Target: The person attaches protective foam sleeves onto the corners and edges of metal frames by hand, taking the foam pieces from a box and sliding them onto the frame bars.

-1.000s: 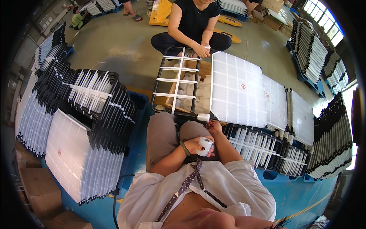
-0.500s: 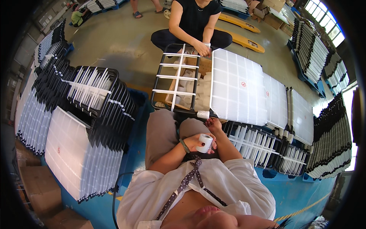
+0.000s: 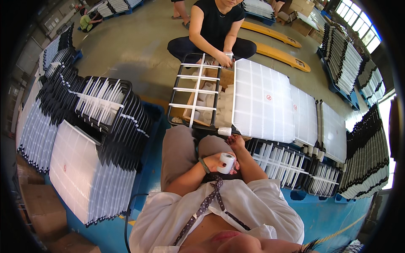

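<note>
Fingers (image 3: 224,165) of the left hand (image 3: 215,162) clamp a white roll (image 3: 228,162) above the lap (image 3: 211,145). The right hand (image 3: 237,142) is just beside the white wrap (image 3: 224,131) on the black frame (image 3: 217,95), its grip unclear; opposite sits a co-worker (image 3: 217,27)

A strapped frame (image 3: 196,90) lies before the person's knees (image 3: 179,141), over a cardboard box (image 3: 228,76) with rolls (image 3: 228,105) inside. To its right lies a wrapped panel (image 3: 262,101), then two more panels (image 3: 304,116) in line, with strapped frames stacked (image 3: 280,163) below their near edge. Farther right stands another frame stack (image 3: 367,156). Left of the knees is a row of frames (image 3: 101,103), a panel stack (image 3: 74,168) nearer. A film roll (image 3: 226,163) sits in the left grip (image 3: 216,161) over the lap; the right grip (image 3: 235,142) is by the wrapped panel's near left corner. A co-worker (image 3: 215,29) sits beyond the strapped frame, pallet-truck forks (image 3: 282,57) behind to the right.
</note>
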Demonstrator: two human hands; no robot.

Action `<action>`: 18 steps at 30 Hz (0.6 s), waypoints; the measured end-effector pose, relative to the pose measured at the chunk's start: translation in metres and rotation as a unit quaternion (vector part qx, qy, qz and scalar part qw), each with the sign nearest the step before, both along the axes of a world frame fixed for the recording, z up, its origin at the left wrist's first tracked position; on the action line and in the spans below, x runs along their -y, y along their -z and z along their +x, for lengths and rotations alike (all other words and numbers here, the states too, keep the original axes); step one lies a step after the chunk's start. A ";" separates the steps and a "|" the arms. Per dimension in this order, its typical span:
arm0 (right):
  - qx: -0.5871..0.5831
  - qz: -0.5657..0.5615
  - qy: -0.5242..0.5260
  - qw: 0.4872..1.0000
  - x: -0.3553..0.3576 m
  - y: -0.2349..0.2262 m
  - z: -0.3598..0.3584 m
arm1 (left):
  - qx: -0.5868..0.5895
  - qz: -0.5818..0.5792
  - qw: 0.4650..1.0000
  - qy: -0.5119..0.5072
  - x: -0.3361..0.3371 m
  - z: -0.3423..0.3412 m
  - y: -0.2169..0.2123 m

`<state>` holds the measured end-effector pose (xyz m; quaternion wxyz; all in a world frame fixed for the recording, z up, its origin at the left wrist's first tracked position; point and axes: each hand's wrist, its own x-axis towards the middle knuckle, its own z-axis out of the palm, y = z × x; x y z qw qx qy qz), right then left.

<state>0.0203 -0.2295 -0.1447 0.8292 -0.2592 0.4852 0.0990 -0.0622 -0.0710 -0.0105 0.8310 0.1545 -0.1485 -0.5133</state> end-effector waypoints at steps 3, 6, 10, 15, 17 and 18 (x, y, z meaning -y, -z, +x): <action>-0.001 -0.008 -0.008 1.000 -0.002 -0.002 -0.001 | 0.004 -0.004 1.000 0.014 -0.001 0.000 0.001; -0.029 -0.046 -0.032 0.998 -0.002 0.000 0.005 | 0.012 0.001 1.000 0.002 -0.002 0.002 0.001; -0.038 -0.074 -0.075 0.994 0.000 0.007 0.006 | 0.023 0.002 1.000 0.011 -0.001 0.004 -0.004; -0.026 -0.087 -0.073 0.993 -0.003 0.008 0.004 | -0.012 -0.017 1.000 0.009 -0.002 0.004 -0.006; -0.016 -0.058 -0.067 0.996 -0.003 0.009 0.004 | -0.013 -0.016 1.000 0.010 -0.002 0.002 -0.006; -0.016 -0.059 -0.065 0.996 -0.001 0.011 0.004 | -0.010 -0.016 1.000 0.013 -0.001 0.003 -0.007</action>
